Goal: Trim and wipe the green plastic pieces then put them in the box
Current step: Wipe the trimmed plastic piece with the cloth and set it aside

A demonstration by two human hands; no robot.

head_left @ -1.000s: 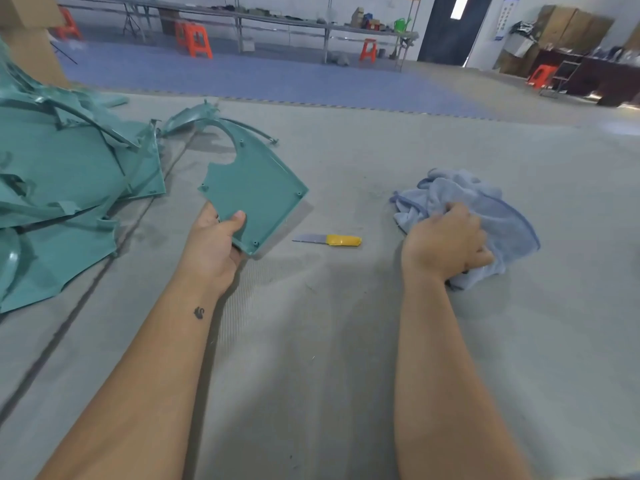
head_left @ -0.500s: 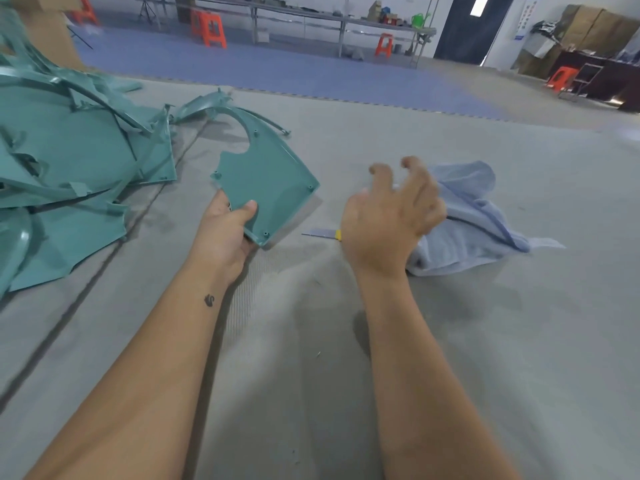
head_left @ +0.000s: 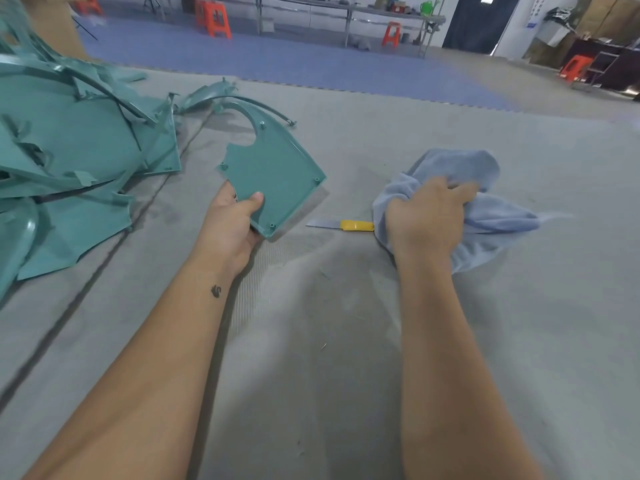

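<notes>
While the left hand (head_left: 230, 223) pinches a green plastic piece (head_left: 273, 178) by its near corner just above the grey counter (head_left: 329, 341), the right hand (head_left: 427, 216) clutches a blue cloth (head_left: 485, 209) (bunched up) beside a yellow-handled knife (head_left: 341, 224).

You've got open grey mat (head_left: 311, 341) between your forearms and out to the right. The pile of green pieces (head_left: 76, 161) blocks the whole left side. Watch the yellow knife (head_left: 341, 224) lying bare-bladed in the gap between the held green piece (head_left: 273, 174) and the blue cloth (head_left: 485, 209).
</notes>
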